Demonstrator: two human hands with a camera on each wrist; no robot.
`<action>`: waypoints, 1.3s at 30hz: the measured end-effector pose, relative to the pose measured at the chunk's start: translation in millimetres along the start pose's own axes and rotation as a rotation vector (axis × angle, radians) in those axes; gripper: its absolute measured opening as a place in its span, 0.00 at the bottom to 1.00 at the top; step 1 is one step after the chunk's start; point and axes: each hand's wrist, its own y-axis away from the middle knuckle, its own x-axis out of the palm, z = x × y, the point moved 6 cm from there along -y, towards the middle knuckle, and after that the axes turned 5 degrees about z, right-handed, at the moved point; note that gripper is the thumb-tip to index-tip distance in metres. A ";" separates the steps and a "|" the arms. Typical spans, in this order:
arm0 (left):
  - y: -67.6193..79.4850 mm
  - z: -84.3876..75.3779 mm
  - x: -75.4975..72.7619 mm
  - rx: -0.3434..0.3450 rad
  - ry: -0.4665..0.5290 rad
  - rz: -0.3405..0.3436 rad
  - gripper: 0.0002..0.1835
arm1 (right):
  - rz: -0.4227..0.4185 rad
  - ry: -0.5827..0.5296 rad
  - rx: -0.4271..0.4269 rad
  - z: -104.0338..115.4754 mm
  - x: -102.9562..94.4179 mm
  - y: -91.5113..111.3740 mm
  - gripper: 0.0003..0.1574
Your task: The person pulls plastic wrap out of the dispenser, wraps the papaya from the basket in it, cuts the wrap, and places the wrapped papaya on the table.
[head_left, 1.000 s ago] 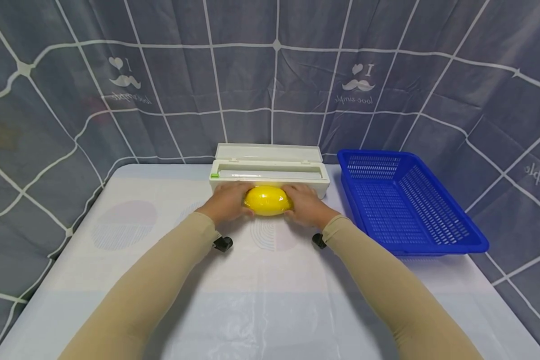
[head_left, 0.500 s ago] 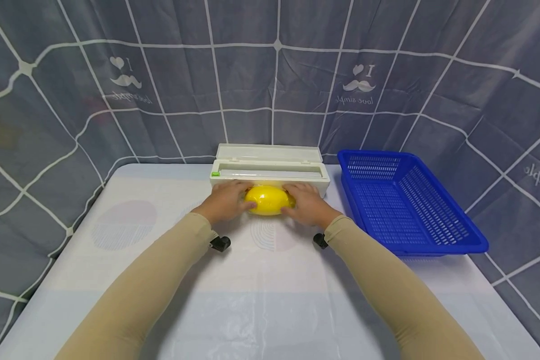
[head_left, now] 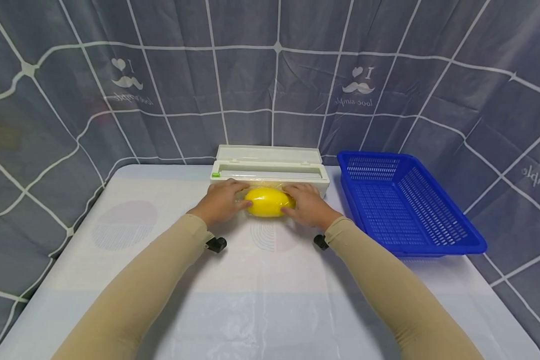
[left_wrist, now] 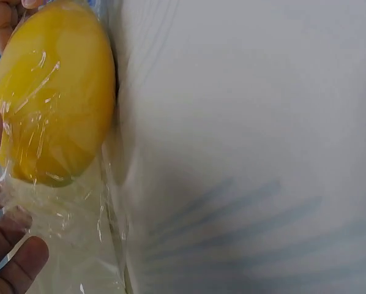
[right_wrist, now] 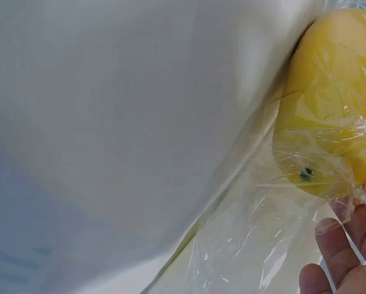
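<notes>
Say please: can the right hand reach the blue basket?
Probably yes: nothing seems to stand between the right hand and the blue basket, though that hand touches the wrapped yellow fruit.

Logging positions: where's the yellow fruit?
Head view, near centre: the yellow fruit lies between left hand and right hand, in front of the white box.

Part of the box (head_left: 270,179) is hidden behind the fruit (head_left: 268,202), whose underside is unseen (the right wrist view also crops the fruit).

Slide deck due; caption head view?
Left hand and right hand flank film-covered yellow oval item before open white box; blue basket at right.
</notes>
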 end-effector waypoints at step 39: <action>30.4 75.9 -35.9 -0.189 0.132 -0.222 0.55 | -0.081 -0.081 -0.042 25.6 -18.7 -13.9 0.54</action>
